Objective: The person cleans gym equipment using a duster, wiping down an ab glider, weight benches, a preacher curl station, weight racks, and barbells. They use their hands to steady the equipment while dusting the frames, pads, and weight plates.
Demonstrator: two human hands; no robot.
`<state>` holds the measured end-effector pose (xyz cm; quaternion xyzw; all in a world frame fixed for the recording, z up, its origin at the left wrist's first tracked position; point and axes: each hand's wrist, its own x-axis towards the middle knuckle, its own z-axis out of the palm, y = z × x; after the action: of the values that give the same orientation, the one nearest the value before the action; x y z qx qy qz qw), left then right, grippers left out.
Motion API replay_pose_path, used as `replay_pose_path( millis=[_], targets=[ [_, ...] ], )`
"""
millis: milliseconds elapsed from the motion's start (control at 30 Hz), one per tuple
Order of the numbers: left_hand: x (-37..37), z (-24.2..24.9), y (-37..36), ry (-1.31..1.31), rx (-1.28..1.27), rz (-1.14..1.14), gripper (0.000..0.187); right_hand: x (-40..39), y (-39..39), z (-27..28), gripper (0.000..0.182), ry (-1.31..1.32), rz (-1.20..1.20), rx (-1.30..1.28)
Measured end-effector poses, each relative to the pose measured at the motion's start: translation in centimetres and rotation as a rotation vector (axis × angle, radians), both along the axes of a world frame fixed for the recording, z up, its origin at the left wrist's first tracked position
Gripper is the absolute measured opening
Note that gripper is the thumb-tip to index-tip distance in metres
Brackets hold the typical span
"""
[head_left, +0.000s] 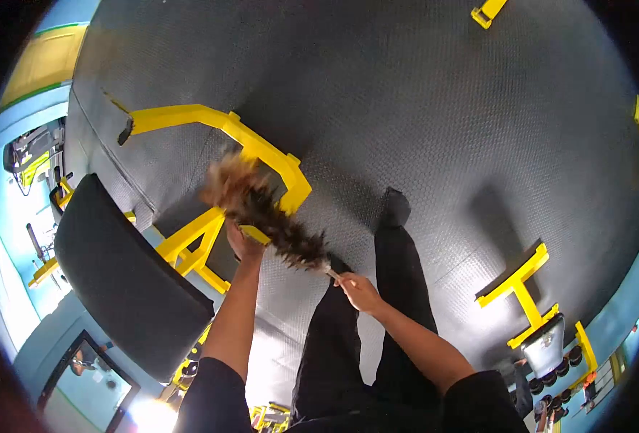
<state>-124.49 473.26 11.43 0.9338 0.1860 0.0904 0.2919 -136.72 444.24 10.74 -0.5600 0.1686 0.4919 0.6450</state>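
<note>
My right hand [361, 292] is closed around the thin handle of a feather duster [261, 216]. The duster's brown and black feathers point up and left, across a yellow metal frame [254, 144]. Its lighter feather tip is blurred and overlaps the frame's bent bar; whether it touches cannot be made out. My left hand [246, 245] grips a part of the yellow frame just below the feathers, its fingers partly hidden. Beside my left arm is a black padded bench seat [124, 281], joined to the yellow supports.
Dark textured rubber flooring [435, 108] spreads around my legs. Another yellow-framed bench [525, 296] stands at right, near dumbbells [557, 372]. A framed mirror [88, 382] is at lower left. More yellow metal [488, 13] shows at the top.
</note>
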Motion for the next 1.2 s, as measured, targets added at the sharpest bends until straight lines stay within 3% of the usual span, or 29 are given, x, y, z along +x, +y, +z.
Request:
replay_pose_path(
  millis=[67, 100, 133, 167, 200, 333, 433, 500, 567, 633, 700, 800, 833, 900, 1000, 1067, 1167, 1200],
  targets=[
    [-1.1, -2.3, 2.2, -0.020, -0.480, 0.387, 0.032, -2.6, 1.2, -2.8, 0.027, -0.036, 0.064, 0.008],
    [-3.1, -4.5, 5.0, 0.025, -0.263, 0.212, 0.029, -3.1, 1.3, -3.9, 0.028, -0.058, 0.047, -0.087],
    [-2.2, -3.0, 4.3, 0.070, -0.052, 0.033, 0.026, -3.4, 1.2, -4.8, 0.029, -0.081, 0.035, -0.181],
    [-1.4, -1.6, 3.0, -0.013, 0.374, -0.179, 0.025, -3.3, 0.8, -5.9, 0.030, -0.153, 0.105, -0.287],
    [-1.0, -1.0, 2.5, 0.004, 0.374, -0.188, 0.025, -2.6, 0.2, -7.1, 0.030, -0.231, 0.174, -0.396],
    [-0.3, -1.0, 2.4, -0.125, 0.382, -0.268, 0.042, 1.3, -2.2, -10.4, 0.034, -0.090, 0.201, -0.660],
    [-1.1, -1.6, 2.6, -0.023, 0.198, -0.110, 0.038, 5.1, -4.7, -8.4, 0.034, -0.043, 0.218, -0.797],
    [0.9, 1.0, 0.2, 0.185, -0.461, 0.602, 0.038, 6.5, -6.8, -8.3, 0.034, -0.064, 0.271, -0.846],
    [1.5, 1.3, -0.9, 0.144, -0.453, 0.551, 0.035, 8.4, -8.4, -7.7, 0.036, -0.102, 0.529, -0.894],
    [1.5, 0.9, -0.8, 0.103, -0.443, 0.497, 0.033, 11.0, -8.2, -6.4, 0.032, -0.195, 0.636, -0.936],
    [1.0, 0.3, -0.3, 0.184, 0.017, 0.347, 0.028, 13.3, -7.2, -5.1, 0.028, -0.401, 0.805, -0.982],
    [0.5, -1.6, 1.8, 0.078, 0.213, 0.128, 0.028, 16.8, -4.3, -5.4, 0.025, -0.686, 0.952, -0.950],
    [0.8, -0.1, 0.6, 0.211, 0.038, 0.257, 0.028, 17.9, -3.4, -5.0, 0.023, -0.821, 1.017, -0.929],
    [0.6, 0.3, 0.7, 0.185, 0.051, 0.206, 0.029, 19.3, -1.9, -2.0, 0.022, -0.960, 1.078, -0.907],
    [0.9, 0.0, 0.6, 0.182, 0.120, 0.145, 0.032, 19.9, -0.9, 2.0, 0.019, -1.138, 0.975, -0.730],
    [1.0, 0.0, 0.7, 0.226, -0.086, 0.300, 0.032, 19.9, -0.9, 3.0, 0.019, -1.274, 0.758, -0.513],
    [1.5, 1.9, -0.4, 0.258, -0.131, 0.220, 0.031, 19.5, -3.0, -1.3, 0.020, -1.172, 0.866, -0.674],
    [1.7, 2.5, -0.3, 0.255, -0.130, 0.227, 0.031, 20.3, -4.0, -1.7, 0.020, -1.032, 0.976, -0.799]
  ],
)
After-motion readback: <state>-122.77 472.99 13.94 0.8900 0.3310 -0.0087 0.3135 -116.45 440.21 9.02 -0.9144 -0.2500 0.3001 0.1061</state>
